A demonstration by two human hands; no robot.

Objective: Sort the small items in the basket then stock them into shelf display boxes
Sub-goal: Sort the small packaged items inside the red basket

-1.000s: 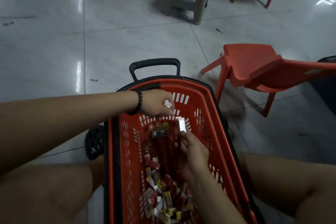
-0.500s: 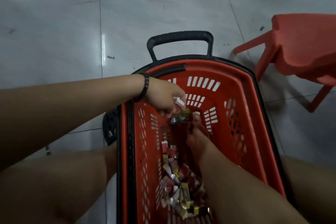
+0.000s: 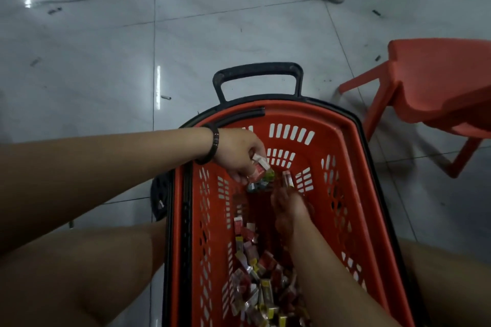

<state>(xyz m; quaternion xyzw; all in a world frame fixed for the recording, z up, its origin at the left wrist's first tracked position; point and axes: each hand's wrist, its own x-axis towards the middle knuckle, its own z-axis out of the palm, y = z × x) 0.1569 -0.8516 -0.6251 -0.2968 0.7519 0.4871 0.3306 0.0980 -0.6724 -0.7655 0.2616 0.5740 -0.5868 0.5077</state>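
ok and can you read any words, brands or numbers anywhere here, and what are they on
Nothing can be read.
On the red and white packets in the left hand: print blurred, unreadable.
On the single packet at the right hand: blurred, unreadable.
On the packet pile in the basket: too small and blurred.
On the red chair: no lettering visible.

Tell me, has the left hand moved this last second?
Yes: the left hand, gripping packets, dropped lower against the basket, from its upper slot row to the lower row.
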